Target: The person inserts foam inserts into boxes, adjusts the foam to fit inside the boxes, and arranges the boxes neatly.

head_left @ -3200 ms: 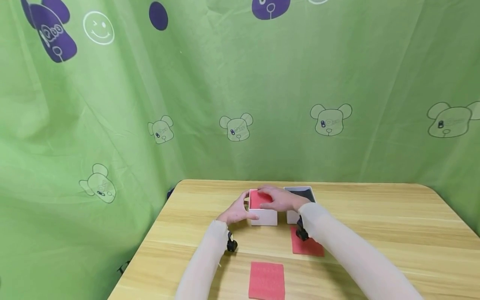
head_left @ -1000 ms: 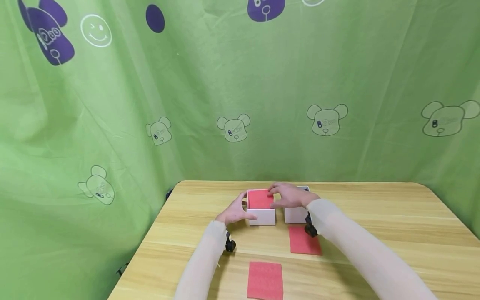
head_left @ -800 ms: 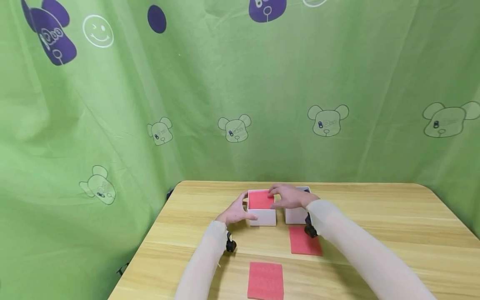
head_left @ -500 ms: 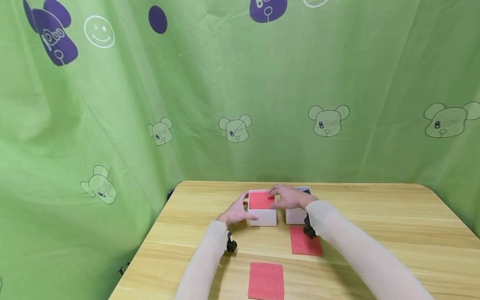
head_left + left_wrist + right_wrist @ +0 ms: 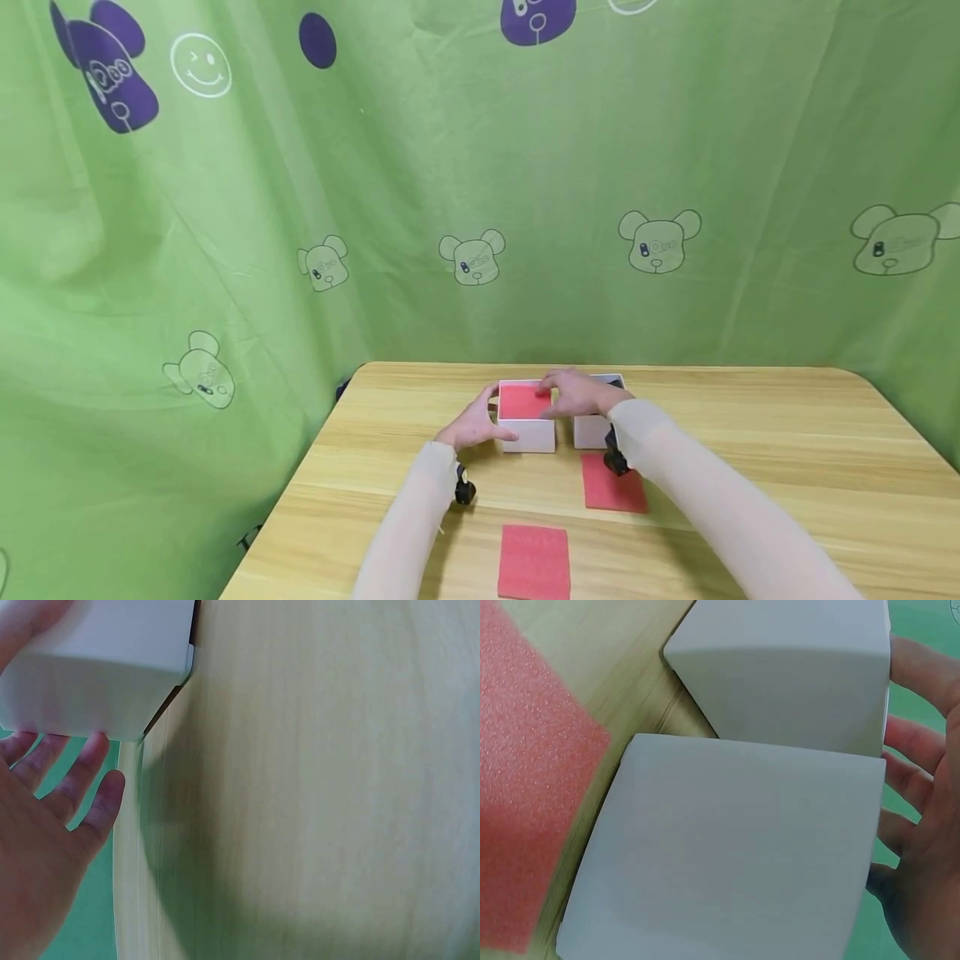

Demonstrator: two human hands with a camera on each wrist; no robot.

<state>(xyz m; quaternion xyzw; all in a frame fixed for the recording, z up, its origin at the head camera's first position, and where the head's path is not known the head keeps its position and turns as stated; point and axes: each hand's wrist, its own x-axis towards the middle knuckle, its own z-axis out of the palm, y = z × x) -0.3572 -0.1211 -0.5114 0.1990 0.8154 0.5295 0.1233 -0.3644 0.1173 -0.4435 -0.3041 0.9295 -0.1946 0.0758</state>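
Note:
In the head view, my left hand (image 5: 476,423) grips the left white box (image 5: 528,436), its thumb on the front wall and its fingers along the far left side. A red foam sheet (image 5: 521,401) lies inside that box, near the rim. My right hand (image 5: 579,393) reaches over from the right, fingertips bent down at the sheet's right edge. Beneath that hand stands a second white box (image 5: 592,432), dark inside and partly covered. From the right wrist, the relaxed fingers (image 5: 922,675) show at the left box's rim, above both white walls.
One red foam square (image 5: 603,483) lies in front of the right box, partly under the right wrist. Another red square (image 5: 534,562) is nearer the front of the wooden table (image 5: 750,450). A green curtain (image 5: 555,150) hangs behind.
Since the earliest frame, my right hand has shifted right, from over the sheet's middle to its right edge, uncovering more red. During the last second both hands stay nearly still.

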